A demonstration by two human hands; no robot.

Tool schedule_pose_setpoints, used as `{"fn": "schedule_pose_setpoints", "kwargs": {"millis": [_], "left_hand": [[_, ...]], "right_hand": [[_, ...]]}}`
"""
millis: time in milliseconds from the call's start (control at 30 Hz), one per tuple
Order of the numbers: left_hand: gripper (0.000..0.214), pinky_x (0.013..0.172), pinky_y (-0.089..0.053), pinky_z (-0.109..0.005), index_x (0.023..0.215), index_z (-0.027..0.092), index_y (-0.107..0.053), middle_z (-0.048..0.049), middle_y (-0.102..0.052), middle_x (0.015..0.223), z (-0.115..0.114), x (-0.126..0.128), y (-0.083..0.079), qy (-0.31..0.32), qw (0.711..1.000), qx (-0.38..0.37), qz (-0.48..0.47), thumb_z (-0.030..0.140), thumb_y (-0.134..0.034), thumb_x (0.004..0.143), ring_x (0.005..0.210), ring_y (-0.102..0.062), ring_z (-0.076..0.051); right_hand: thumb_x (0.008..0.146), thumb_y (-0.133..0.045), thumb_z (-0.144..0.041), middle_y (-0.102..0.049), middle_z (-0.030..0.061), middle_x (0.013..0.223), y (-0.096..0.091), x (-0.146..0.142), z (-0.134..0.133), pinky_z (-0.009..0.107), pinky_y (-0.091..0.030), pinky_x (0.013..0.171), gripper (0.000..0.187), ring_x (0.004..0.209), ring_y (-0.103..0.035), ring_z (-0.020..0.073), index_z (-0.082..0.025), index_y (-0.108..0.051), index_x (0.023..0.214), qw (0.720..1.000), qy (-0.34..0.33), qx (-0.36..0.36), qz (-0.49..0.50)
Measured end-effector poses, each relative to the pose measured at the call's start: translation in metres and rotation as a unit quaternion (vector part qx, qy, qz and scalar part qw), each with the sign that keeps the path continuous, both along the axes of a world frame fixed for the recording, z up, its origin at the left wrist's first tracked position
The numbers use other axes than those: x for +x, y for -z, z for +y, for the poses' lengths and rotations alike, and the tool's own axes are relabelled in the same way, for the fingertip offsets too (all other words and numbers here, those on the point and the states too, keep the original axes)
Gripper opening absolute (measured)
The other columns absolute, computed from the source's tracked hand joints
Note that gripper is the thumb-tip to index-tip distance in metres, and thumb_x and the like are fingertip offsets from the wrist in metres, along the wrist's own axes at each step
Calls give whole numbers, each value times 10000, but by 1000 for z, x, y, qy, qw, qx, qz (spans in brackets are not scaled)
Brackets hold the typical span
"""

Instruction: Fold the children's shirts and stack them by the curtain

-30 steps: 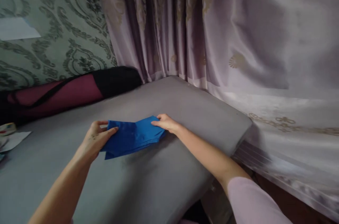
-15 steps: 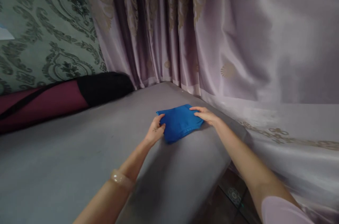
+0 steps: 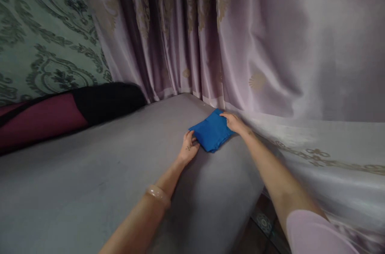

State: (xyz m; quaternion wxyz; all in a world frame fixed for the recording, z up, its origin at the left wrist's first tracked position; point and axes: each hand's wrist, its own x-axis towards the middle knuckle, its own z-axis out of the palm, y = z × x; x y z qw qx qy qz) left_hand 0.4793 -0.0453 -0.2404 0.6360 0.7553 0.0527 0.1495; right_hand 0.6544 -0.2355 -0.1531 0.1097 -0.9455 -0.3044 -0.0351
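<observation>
I'm pretending the blue cloth is the middle of a clock, and twelve points at the top of what I see. Way over at ten is the green wall [image 3: 57,33], with big dark curly patterns on it. Under it, between nine and ten, lies a long bag [image 3: 75,109], dark pink with black, and it has a black strap. The gray mattress [image 3: 90,182] spreads out from there, a bit wrinkly.

At half past seven I see a pale, shiny bracelet [image 3: 159,196] around the person's left arm. Farther up that arm is the left hand [image 3: 189,149], at eight, with little dark dots on its back. Its fingers touch the left edge of the cloth, but I can't tell if they pinch it.

The blue cloth [image 3: 213,132] is folded into a small flat shape, near the mattress's far right edge. I can't tell if it lies down or is lifted a tiny bit.

The right hand [image 3: 234,123], at two, holds the cloth's right side, fingers on top. The shiny purple curtain [image 3: 240,45] hangs from half past ten around to three, with gold patterns. A dark floor [image 3: 264,222] peeks out at five. The pink sleeve [image 3: 314,232] is at four.
</observation>
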Motion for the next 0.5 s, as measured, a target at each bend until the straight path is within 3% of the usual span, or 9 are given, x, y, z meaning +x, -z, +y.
{"fn": "schedule_pose_setpoints", "kwargs": {"millis": [100,167,300,400,500], "left_hand": [[653,1001,-462,-445,1379,192,-358,-178,-192,1489,3,-12,-2,-35,999,25,-5,88,-536,759,1206,-502,-257],[583,981,-475,-448,1340,180,-396,-184,-213,1478,9,-27,-7,-37,996,76,-6,101,-512,775,1240,-471,-272],[469,987,-474,-435,1277,181,-455,-171,-282,1454,30,-60,-19,-42,985,168,7,144,-475,810,1270,-454,-266],[417,1015,-448,-441,1250,166,-478,-178,-346,1427,54,-88,-20,-49,966,254,19,193,-448,835,1277,-455,-266],[388,1067,-383,-470,1213,157,-513,-188,-424,1391,87,-126,-16,-65,932,354,36,255,-429,847,1298,-434,-284]], "right_hand": [[799,-380,31,-346,68,1521,11,-10,1,437,-306,1063,659,1309,-407,272,-222,-460,1403,994,45,-83,-57],[821,-387,1,-322,94,1529,17,-17,6,439,-276,1078,618,1352,-343,273,-195,-457,1403,991,51,-101,-74],[956,-314,-228,-349,137,1508,29,-29,21,426,-226,1108,483,1378,-298,262,-135,-429,1416,994,62,-73,-56],[989,-222,-394,-351,150,1504,40,-30,28,478,-202,1110,553,1380,-289,299,-122,-392,1439,993,99,-58,-21],[986,-202,-437,-358,138,1501,50,-27,26,487,-190,1111,574,1377,-292,301,-153,-373,1454,991,116,-57,-21]]}}
